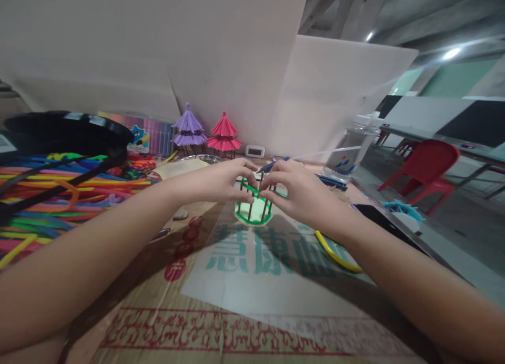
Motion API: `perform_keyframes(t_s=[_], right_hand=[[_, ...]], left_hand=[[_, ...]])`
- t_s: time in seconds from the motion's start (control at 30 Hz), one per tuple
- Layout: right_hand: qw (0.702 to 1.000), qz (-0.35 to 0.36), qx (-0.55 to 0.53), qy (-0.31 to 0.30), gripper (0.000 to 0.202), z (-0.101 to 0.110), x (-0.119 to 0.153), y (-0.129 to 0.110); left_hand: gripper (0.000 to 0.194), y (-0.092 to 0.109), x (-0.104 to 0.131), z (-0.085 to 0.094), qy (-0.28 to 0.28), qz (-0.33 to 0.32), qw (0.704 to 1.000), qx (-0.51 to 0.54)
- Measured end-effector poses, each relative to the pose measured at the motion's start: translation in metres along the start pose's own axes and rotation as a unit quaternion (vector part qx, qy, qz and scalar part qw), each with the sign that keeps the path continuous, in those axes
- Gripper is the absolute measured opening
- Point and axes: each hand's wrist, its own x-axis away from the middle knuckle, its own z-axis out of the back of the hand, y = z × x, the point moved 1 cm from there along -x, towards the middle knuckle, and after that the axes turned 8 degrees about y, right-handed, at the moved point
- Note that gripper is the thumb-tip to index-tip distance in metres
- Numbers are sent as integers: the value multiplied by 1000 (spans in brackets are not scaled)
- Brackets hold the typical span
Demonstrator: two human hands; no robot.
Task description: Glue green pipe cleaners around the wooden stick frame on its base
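A small frame of upright brown posts [250, 211] stands on a pale base edged in green [253, 221] in the middle of the table. A green pipe cleaner [246, 184] runs between the posts near their tops. My left hand [231, 181] reaches in from the left, thumb and fingers closed on this strip by the left posts. From the right, my right hand [295, 188] is closed with its fingertips at the strip and the right-hand posts. The fingers hide part of the frame, and the exact grip is partly covered.
Several colourful pipe cleaners [35, 185] lie at left beside a black round object [67, 130]. Behind are a purple pagoda model [189, 126], a red one [224, 132] and a small digital clock [254, 151]. A clear bottle [351, 145] and a yellow pipe cleaner [335, 254] are at right.
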Motion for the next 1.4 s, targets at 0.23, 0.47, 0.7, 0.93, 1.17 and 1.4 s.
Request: perform_keyframes(t_s=[0.23,0.47,0.7,0.93,1.17,1.4], right_hand=[[999,14,23,22,10,-6,0,2],[999,-12,-20,26,9,-10,-1,-1],[999,-17,-31,20,9,-10,-1,-2],[1000,-16,-19,18,11,-8,-1,-1],[982,-113,-106,103,13,9,8,3],[952,-209,-193,116,21,-28,50,19]], left_hand=[[25,2,0,-2,-16,14,1000,1],[21,2,-1,-2,-18,12,1000,-12],[22,3,-2,-1,-29,4,1000,-10],[25,5,-3,-1,-48,26,999,4],[40,4,1,6,-19,24,999,16],[26,19,2,13,141,-12,988,-56]])
